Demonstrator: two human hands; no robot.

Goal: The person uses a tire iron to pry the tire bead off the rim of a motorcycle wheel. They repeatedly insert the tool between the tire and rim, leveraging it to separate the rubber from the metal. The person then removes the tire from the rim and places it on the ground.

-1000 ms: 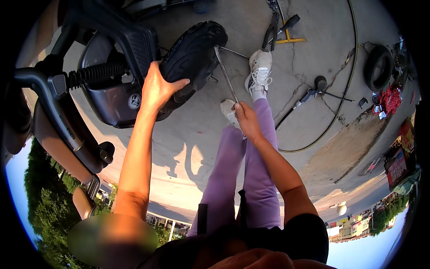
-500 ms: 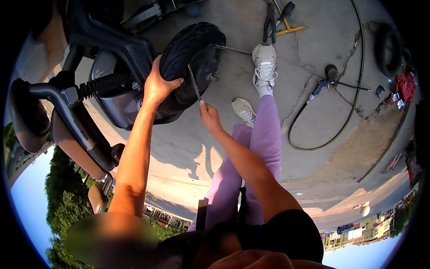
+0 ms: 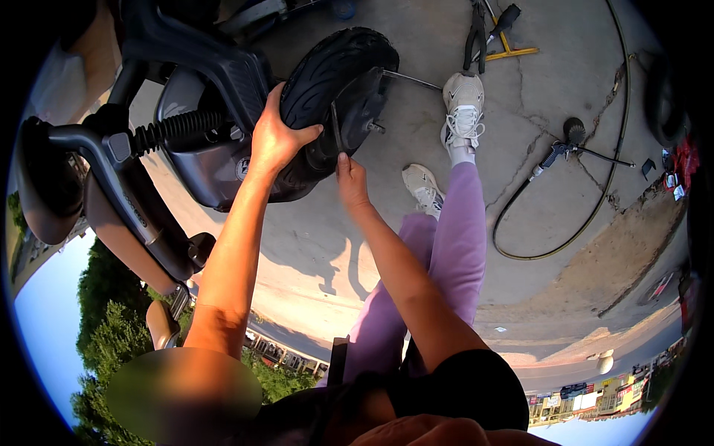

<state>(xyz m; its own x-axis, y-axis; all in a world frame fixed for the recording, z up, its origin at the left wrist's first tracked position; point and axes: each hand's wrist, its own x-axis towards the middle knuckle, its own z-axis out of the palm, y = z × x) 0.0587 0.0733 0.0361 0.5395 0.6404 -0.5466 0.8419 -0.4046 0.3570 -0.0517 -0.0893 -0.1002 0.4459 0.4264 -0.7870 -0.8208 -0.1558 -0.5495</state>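
Observation:
A black scooter wheel with a treaded tire (image 3: 338, 70) is mounted on a dark grey scooter (image 3: 197, 137). My left hand (image 3: 277, 141) grips the tire's near left side, its thumb stretched over the tread and its other fingers partly hidden behind. In my right hand (image 3: 352, 184) is a thin metal tire lever (image 3: 336, 128), its far end at the wheel's rim and its near end inside my closed fingers. A second metal lever (image 3: 415, 79) sticks out from the wheel's far right side and reaches my white shoe (image 3: 464, 104). The wheel's axle (image 3: 377, 127) juts out at the right.
Black-handled pliers (image 3: 476, 37) and a yellow T-shaped tool (image 3: 513, 53) lie beyond my shoe. An air inflator gun (image 3: 554, 154) with a round gauge and a long hose (image 3: 565, 241) rests on cracked concrete at right. Farther right are a loose tire (image 3: 664, 100) and a red bag (image 3: 686, 163).
The whole view has shifted, so things sit farther right. My right hand has come closer to the wheel, and its lever stands steeper. My left hand keeps its hold on the tire.

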